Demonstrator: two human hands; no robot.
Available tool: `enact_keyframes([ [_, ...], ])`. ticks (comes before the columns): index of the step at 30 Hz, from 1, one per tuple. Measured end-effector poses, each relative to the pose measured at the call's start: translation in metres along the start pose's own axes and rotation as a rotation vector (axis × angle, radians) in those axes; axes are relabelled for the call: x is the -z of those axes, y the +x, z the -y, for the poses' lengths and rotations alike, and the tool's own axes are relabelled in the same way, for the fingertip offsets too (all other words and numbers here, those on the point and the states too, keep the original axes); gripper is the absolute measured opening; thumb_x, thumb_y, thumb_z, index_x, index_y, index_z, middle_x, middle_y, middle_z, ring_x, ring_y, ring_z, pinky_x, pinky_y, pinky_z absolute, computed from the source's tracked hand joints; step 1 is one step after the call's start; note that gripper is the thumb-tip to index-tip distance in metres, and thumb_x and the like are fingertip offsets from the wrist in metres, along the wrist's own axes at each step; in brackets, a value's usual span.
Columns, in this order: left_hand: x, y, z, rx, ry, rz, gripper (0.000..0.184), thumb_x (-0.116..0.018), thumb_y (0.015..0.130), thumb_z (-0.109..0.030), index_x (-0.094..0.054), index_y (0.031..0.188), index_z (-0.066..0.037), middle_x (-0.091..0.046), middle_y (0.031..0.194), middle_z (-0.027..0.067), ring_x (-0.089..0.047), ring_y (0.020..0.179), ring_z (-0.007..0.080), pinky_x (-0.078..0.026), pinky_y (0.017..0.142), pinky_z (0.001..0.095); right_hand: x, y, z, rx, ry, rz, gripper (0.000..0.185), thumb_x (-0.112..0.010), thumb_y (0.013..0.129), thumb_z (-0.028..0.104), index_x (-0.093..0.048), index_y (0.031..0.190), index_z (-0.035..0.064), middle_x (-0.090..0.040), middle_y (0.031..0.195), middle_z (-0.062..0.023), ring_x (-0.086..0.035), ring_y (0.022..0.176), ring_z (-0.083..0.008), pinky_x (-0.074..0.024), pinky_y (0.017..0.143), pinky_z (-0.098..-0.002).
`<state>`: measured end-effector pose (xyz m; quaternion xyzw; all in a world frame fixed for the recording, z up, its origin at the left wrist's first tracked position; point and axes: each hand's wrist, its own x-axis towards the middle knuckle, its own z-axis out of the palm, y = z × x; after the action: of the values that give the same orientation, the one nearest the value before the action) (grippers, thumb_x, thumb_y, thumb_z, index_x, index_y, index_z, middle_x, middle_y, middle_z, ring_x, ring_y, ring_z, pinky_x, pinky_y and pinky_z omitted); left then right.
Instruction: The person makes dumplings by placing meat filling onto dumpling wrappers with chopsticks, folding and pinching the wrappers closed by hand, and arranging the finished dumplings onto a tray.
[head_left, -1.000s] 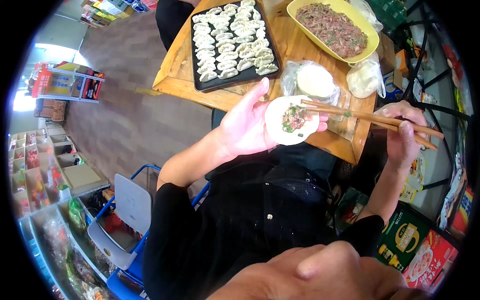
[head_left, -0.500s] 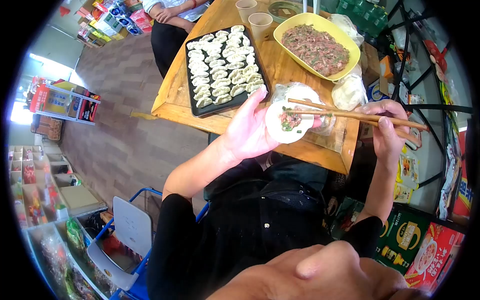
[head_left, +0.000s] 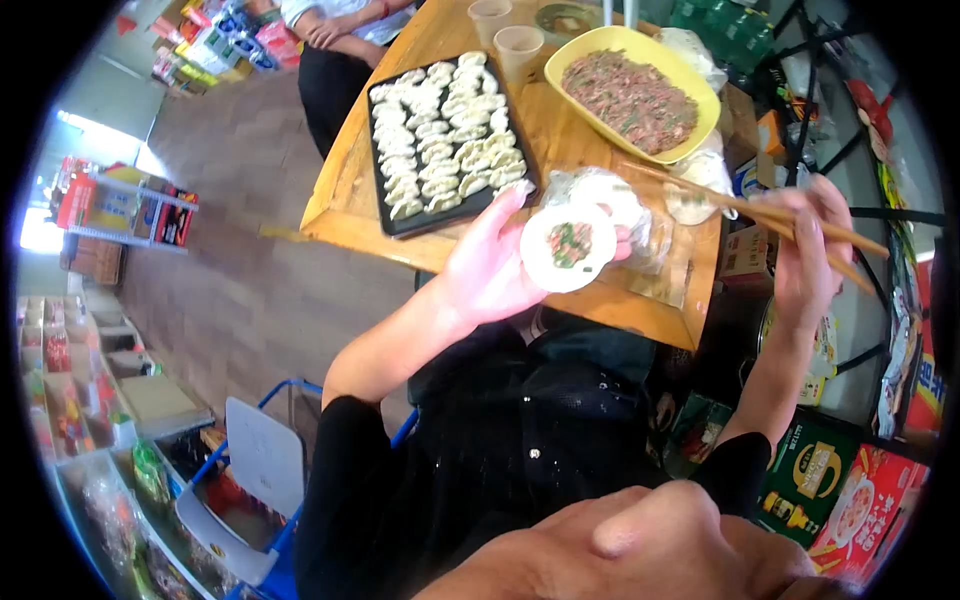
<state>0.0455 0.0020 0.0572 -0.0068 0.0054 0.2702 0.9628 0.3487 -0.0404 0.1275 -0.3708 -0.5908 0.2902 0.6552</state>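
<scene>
A round white dough wrapper (head_left: 537,262) with a small mound of meat and greens (head_left: 570,244) at its middle lies on the palm of my left hand (head_left: 490,262), whose thumb points up beside it. My right hand (head_left: 808,245) grips a pair of wooden chopsticks (head_left: 745,207), their tips apart from the wrapper and above the table. A black tray (head_left: 440,222) holds rows of folded dumplings (head_left: 440,150). To its right is a yellow bowl (head_left: 695,140) of minced filling (head_left: 630,95). More wrappers (head_left: 612,192) rest in plastic behind my left hand.
The wooden table (head_left: 345,190) has cups (head_left: 518,48) at its back. A bag of dough (head_left: 692,202) sits near its right edge. Another person (head_left: 345,50) sits beyond the far left side. A chair (head_left: 265,455) stands at lower left, shelves at right.
The chopsticks have lifted off the filling and moved right with my right hand. My left hand still supports the wrapper, now shifted slightly left. Earlier, the view also tilted to show more beyond the table.
</scene>
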Motion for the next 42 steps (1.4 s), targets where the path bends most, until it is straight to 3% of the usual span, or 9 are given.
enact_keyframes([
  [8,0.005,-0.008,0.013,0.044,0.242,-0.078,0.084,-0.035,0.096,-0.055,-0.015,0.146,0.010,-0.020,0.151,0.0315,-0.024,0.140,0.0433,-0.020,0.118,0.0431,0.027,0.069,-0.074,-0.221,-0.316,-0.065,0.025,-0.061,0.093,0.018,-0.065,0.104,-0.0049,-0.068,0.093,-0.0105,-0.067,0.082,-0.0136,-0.0542,0.070,-0.0230],
  [21,-0.001,-0.019,0.025,0.029,0.294,0.018,0.079,-0.041,0.096,-0.052,-0.021,0.146,0.006,-0.026,0.149,0.0295,-0.028,0.139,0.0436,-0.031,0.113,0.0435,0.010,0.042,-0.104,-0.370,-0.706,0.095,0.032,-0.063,0.090,0.022,-0.061,0.112,-0.0008,-0.066,0.094,-0.0029,-0.059,0.084,-0.0103,-0.0463,0.077,-0.0243],
  [24,0.002,-0.020,0.027,0.013,0.368,0.072,0.077,-0.043,0.096,-0.050,-0.023,0.146,0.004,-0.031,0.147,0.0284,-0.034,0.135,0.0448,-0.037,0.109,0.0436,-0.002,-0.021,-0.076,-0.357,-0.601,0.109,0.035,-0.056,0.095,0.031,-0.064,0.104,-0.0020,-0.064,0.082,-0.0037,-0.059,0.074,-0.0133,-0.0464,0.070,-0.0248],
  [26,0.003,-0.016,0.038,0.001,0.398,0.106,0.067,-0.042,0.098,-0.045,-0.029,0.144,0.003,-0.039,0.143,0.0262,-0.045,0.127,0.0457,-0.043,0.104,0.0427,-0.045,-0.074,-0.068,-0.471,0.076,0.018,0.050,-0.034,0.103,0.043,-0.058,0.111,-0.0003,-0.062,0.100,-0.0086,-0.058,0.092,-0.0157,-0.0475,0.077,-0.0305],
  [28,0.026,-0.008,0.050,0.055,0.453,0.092,0.060,-0.038,0.100,-0.038,-0.030,0.143,0.002,-0.040,0.144,0.0244,-0.049,0.123,0.0449,-0.045,0.102,0.0423,-0.072,-0.107,-0.052,-0.915,0.488,0.021,0.075,-0.017,0.099,0.059,-0.051,0.125,-0.0021,-0.061,0.108,-0.0119,-0.059,0.096,-0.0186,-0.0505,0.082,-0.0341],
  [30,0.038,-0.006,0.061,0.147,0.543,0.178,0.056,-0.039,0.101,-0.031,-0.028,0.145,0.001,-0.044,0.141,0.0176,-0.054,0.120,0.0397,-0.048,0.099,0.0409,-0.080,-0.132,-0.062,-1.127,0.881,-0.030,0.089,-0.025,0.090,0.074,-0.046,0.130,-0.0028,-0.059,0.115,-0.0160,-0.064,0.092,-0.0228,-0.0568,0.067,-0.0310],
  [32,0.046,-0.008,0.069,0.185,0.716,0.104,0.059,-0.046,0.100,-0.031,-0.027,0.147,-0.002,-0.046,0.140,0.0151,-0.057,0.118,0.0335,-0.049,0.096,0.0396,-0.112,-0.129,-0.028,-1.274,0.962,-0.293,0.091,-0.027,0.089,0.075,-0.045,0.132,-0.0031,-0.059,0.117,-0.0172,-0.064,0.095,-0.0248,-0.0578,0.067,-0.0325],
  [37,0.044,-0.015,0.069,0.267,1.096,0.045,0.086,-0.059,0.094,-0.037,-0.001,0.154,-0.015,-0.049,0.109,0.0068,-0.061,0.089,0.0158,-0.055,0.076,0.0268,-0.097,-0.167,-0.049,-1.267,1.185,-0.105,0.079,-0.026,0.094,0.068,-0.041,0.137,0.0036,-0.050,0.132,-0.0211,-0.057,0.114,-0.0336,-0.0487,0.094,-0.0491],
  [42,0.015,-0.020,0.059,0.300,1.528,0.098,0.084,-0.056,0.095,-0.038,-0.002,0.153,-0.010,-0.051,0.105,0.0112,-0.059,0.078,0.0151,-0.054,0.067,0.0261,-0.103,-0.176,-0.052,-1.147,1.353,0.074,0.047,-0.038,0.100,0.044,-0.052,0.123,0.0053,-0.060,0.112,-0.0130,-0.059,0.103,-0.0288,-0.0499,0.085,-0.0455],
])
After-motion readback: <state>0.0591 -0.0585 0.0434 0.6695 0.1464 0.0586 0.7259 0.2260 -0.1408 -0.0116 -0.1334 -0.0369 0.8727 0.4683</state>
